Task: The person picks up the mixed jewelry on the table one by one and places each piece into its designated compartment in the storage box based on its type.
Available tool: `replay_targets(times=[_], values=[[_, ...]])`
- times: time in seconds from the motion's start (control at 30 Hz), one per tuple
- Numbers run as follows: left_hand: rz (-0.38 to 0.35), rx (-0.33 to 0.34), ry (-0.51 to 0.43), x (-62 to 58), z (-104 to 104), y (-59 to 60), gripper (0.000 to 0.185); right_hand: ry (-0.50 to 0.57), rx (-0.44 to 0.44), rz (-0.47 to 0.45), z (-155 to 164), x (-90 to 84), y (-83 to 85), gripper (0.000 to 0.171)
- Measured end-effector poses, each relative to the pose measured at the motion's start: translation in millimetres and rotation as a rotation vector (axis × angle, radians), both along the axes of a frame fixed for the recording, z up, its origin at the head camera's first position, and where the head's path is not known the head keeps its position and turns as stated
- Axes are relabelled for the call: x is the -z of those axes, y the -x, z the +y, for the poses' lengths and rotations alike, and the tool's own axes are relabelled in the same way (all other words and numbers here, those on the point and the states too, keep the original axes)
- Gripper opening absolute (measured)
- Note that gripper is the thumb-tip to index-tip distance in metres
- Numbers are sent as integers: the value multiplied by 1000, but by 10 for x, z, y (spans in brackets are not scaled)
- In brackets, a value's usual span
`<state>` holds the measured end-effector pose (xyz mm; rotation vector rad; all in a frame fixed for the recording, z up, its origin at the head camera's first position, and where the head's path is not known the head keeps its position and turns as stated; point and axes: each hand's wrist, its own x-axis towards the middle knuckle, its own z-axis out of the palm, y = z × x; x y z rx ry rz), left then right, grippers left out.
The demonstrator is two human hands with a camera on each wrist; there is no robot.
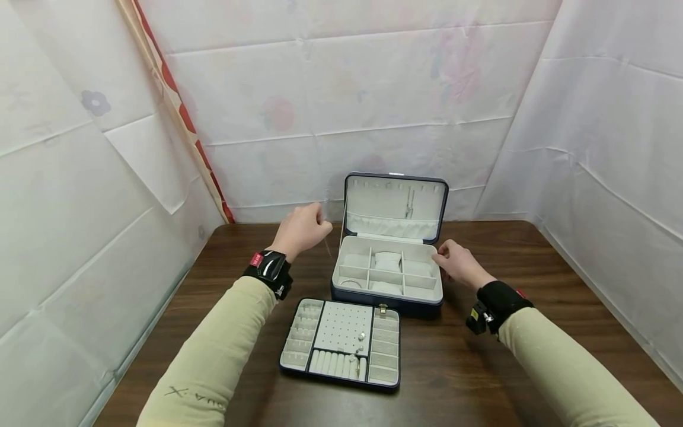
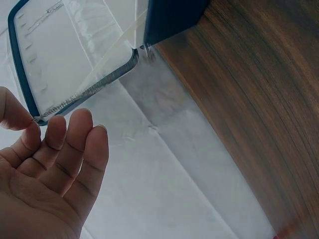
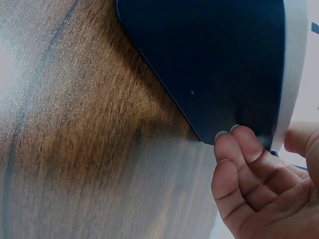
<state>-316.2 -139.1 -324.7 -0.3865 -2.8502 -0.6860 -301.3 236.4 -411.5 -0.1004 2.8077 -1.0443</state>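
A dark blue jewellery box [image 1: 386, 301] stands open on the table, its grey lid [image 1: 395, 204] upright. My left hand [image 1: 319, 224] hovers to the left of the lid and pinches a thin silver chain [image 2: 84, 93] between thumb and forefinger. The chain runs from my fingertips [image 2: 35, 119] toward the corner of the box [image 2: 169, 17]. My right hand [image 1: 445, 261] holds the right wall of the box. Its fingers [image 3: 234, 149] curl against the dark outer side [image 3: 209, 59] with the thumb over the pale rim.
The box's lift-out tray [image 1: 336, 329] lies in front of the box, with ring rolls and a small silver piece [image 1: 361, 336]. A bangle [image 1: 349, 283] lies in the box's front left compartment. White sheets wall in the wooden table [image 1: 533, 332] on three sides.
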Motion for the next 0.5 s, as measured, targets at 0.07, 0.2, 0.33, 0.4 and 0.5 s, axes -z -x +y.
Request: replay_targets(times=[0.07, 0.2, 0.33, 0.4, 0.5], values=[[1, 1, 0, -12, 11, -15, 6, 0, -2, 1, -3, -1, -1, 28], [8, 12, -5, -34, 44, -42, 6, 3, -3, 5, -5, -3, -10, 27], [22, 27, -6, -46, 76, -48, 7, 2, -3, 6, -10, -7, -13, 27], [26, 36, -8, -54, 92, -51, 7, 0, -2, 4, -10, -9, -13, 27], [35, 43, -14, -65, 116, -56, 9, -2, -2, 2, -7, -10, -12, 27]])
